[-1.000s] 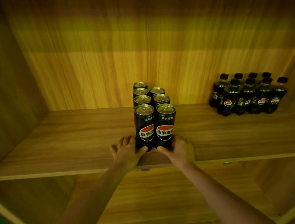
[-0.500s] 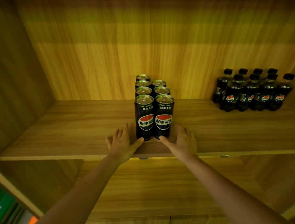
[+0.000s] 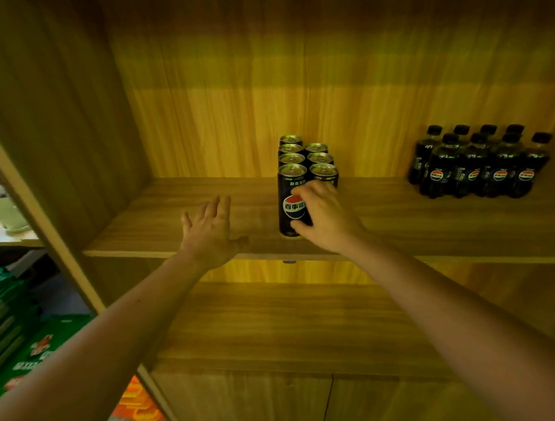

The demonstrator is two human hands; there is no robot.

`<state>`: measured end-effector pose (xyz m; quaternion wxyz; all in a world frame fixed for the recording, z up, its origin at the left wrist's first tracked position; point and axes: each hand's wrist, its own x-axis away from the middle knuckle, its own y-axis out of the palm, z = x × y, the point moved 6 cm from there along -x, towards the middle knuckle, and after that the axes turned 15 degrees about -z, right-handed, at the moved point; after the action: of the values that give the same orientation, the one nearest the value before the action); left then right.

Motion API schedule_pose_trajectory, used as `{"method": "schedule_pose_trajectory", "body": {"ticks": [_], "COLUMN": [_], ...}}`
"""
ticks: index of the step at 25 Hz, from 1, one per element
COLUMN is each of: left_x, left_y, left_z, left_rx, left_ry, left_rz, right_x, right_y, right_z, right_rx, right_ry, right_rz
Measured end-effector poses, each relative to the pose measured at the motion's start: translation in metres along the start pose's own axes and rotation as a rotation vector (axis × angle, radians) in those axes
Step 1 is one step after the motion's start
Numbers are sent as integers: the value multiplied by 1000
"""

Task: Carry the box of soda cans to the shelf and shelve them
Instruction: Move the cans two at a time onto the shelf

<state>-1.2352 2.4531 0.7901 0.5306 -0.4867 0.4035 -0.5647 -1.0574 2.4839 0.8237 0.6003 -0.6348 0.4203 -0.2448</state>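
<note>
Black soda cans point(image 3: 292, 189) with a red-and-blue logo stand in two rows running front to back on the wooden shelf board point(image 3: 157, 227). My right hand point(image 3: 325, 218) is curled around the front right can, hiding most of it, with fingertips and thumb at the seam next to the front left can. My left hand point(image 3: 209, 231) hovers flat over the shelf's front edge, left of the cans and apart from them, fingers spread and holding nothing. No box is in view.
A cluster of small black soda bottles point(image 3: 480, 162) stands at the right of the same shelf. A lower shelf board point(image 3: 279, 327) lies below. Green cartons point(image 3: 8, 334) are stacked on the floor left of the cabinet side panel point(image 3: 34, 211).
Both hands have left the base of the cans. My left hand slid away to the left and opened flat; my right hand rose and wrapped over the front right can. The view swung left.
</note>
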Motion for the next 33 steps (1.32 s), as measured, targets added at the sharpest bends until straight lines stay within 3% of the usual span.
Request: {"method": "schedule_pose_trajectory", "body": {"ticks": [3, 6, 15, 21, 33], "left_x": [29, 60, 161, 225, 242], "left_y": [-5, -3, -10, 28, 173], "left_z": [-14, -34, -141, -215, -271], "left_rx": [-108, -127, -130, -145, -7], "left_ry": [0, 16, 50, 120, 112], "left_rz": [-50, -117, -79, -113, -144], "right_x": [2, 12, 52, 97, 157], "right_y": [21, 33, 61, 115, 272], "right_z": [-35, -67, -199, -287, -307], "right_rx": [170, 198, 185, 142, 13], "right_ry": [-23, -7, 77, 156, 235], "right_rz": [-308, -470, -484, -473, -607]}}
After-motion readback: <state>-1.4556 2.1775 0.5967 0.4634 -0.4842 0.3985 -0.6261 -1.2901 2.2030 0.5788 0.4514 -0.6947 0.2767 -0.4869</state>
